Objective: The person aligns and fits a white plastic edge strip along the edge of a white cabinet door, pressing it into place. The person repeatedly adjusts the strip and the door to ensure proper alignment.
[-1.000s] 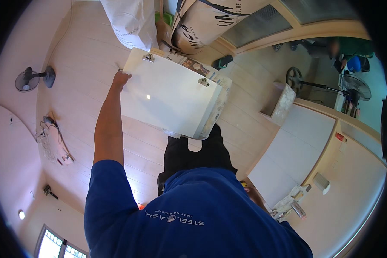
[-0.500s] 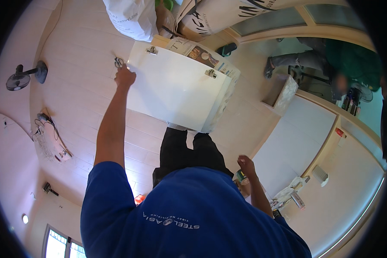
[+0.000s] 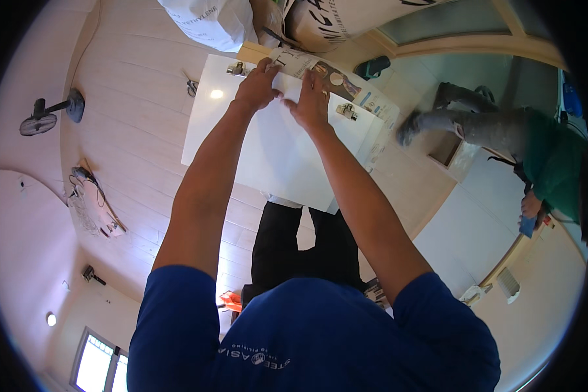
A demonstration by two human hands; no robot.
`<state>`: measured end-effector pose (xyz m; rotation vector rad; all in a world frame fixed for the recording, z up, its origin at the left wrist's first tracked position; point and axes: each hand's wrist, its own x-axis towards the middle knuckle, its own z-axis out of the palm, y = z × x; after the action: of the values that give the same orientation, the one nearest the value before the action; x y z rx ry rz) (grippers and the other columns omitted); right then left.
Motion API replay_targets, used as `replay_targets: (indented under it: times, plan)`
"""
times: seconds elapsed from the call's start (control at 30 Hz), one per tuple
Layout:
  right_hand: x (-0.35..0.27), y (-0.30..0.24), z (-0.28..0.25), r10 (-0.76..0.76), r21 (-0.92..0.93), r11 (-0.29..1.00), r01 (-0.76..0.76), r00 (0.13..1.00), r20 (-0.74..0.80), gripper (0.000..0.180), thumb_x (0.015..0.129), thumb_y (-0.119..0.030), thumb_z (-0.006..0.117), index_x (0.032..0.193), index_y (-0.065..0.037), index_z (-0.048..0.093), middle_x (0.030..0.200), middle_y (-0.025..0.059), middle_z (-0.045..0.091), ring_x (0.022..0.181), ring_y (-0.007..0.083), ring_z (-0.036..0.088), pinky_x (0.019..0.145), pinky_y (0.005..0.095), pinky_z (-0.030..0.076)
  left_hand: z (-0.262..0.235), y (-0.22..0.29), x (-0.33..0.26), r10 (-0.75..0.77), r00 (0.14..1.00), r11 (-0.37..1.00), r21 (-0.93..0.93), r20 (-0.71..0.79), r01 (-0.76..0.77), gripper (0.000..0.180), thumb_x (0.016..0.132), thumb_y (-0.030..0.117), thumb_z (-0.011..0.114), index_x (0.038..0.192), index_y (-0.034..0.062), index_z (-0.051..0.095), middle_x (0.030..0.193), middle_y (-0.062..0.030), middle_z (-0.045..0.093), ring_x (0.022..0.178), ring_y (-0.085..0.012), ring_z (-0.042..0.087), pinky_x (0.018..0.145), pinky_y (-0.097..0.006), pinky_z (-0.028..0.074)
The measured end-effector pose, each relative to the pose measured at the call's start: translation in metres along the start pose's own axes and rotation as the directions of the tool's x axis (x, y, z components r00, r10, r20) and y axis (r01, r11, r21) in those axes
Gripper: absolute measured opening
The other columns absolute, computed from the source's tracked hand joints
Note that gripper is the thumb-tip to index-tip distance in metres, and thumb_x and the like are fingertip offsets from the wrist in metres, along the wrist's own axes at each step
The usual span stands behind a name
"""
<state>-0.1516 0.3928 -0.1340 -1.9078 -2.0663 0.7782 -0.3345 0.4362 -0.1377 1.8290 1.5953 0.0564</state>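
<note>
A white cabinet door panel [image 3: 268, 140] lies in front of me, with a metal hinge [image 3: 236, 68] at its far left and another hinge [image 3: 347, 112] toward its far right. Both hands rest on its far edge between the hinges. My left hand [image 3: 257, 89] is open, fingers stretched past the edge and thumb spread on the white face. Close to it, my right hand [image 3: 311, 104] is also open, fingers over the edge and thumb pointing at the left one. What lies under the fingertips is hidden. Beside the panel's left corner, scissors [image 3: 191, 86] are on the floor.
Printed newspaper [image 3: 330, 80] shows beyond the panel. White sacks [image 3: 212, 23] and a beige bag [image 3: 333, 26] stand behind it. A co-worker in a green top [image 3: 552, 157] is at the right, holding a blue object [image 3: 526, 225]. A black fan [image 3: 52, 114] is at far left.
My left hand has let go of the scissors and come to the panel's far edge. My right hand has risen from beside my hip to join it. The co-worker has shifted position.
</note>
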Motion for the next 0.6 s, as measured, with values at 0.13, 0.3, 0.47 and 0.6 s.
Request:
replay_targets:
  times: [0.13,0.3,0.47,0.6]
  plan:
    - [0.006,0.018,0.033,-0.089,-0.068,0.994,0.081,0.989,-0.115,0.078,0.095,-0.042,0.080,0.158,-0.007,0.050,0.143,0.0119,0.051,0.143,0.0294,0.048,0.127,0.0651,0.019,-0.001,0.004,0.000,-0.034,0.999,0.999,0.029,-0.026,0.035,0.075,0.082,0.021,0.092,0.150,0.0177,0.062,0.160,-0.0079,0.048,0.130,-0.0367,0.067,0.104,-0.049,0.059]
    - [0.004,0.026,0.044,-0.154,-0.113,0.984,0.138,0.978,-0.140,0.066,0.096,-0.044,0.077,0.152,-0.015,0.056,0.141,0.0084,0.054,0.138,0.0269,0.049,0.122,0.0615,0.023,-0.001,0.001,0.001,0.005,0.998,1.000,0.025,-0.060,-0.004,0.067,0.084,0.023,0.090,0.147,0.0173,0.065,0.146,-0.0061,0.057,0.123,-0.0344,0.070,0.098,-0.048,0.061]
    - [0.005,0.026,0.040,-0.180,-0.084,0.982,0.167,0.967,-0.178,0.062,0.095,-0.043,0.077,0.148,-0.016,0.060,0.138,0.0069,0.056,0.135,0.0269,0.050,0.119,0.0598,0.026,0.005,-0.002,0.004,0.032,0.997,0.999,0.041,-0.068,-0.029,0.064,0.086,0.025,0.087,0.146,0.0179,0.066,0.144,-0.0042,0.058,0.121,-0.0333,0.070,0.095,-0.047,0.061]
    - [0.004,0.025,0.038,-0.182,-0.064,0.983,0.173,0.962,-0.205,0.060,0.095,-0.043,0.076,0.147,-0.017,0.061,0.137,0.0062,0.057,0.133,0.0275,0.051,0.118,0.0586,0.027,0.000,0.004,0.003,0.078,0.996,0.992,0.102,-0.047,-0.073,0.060,0.089,0.026,0.086,0.145,0.0212,0.067,0.145,-0.0029,0.058,0.121,-0.0319,0.070,0.094,-0.045,0.062]
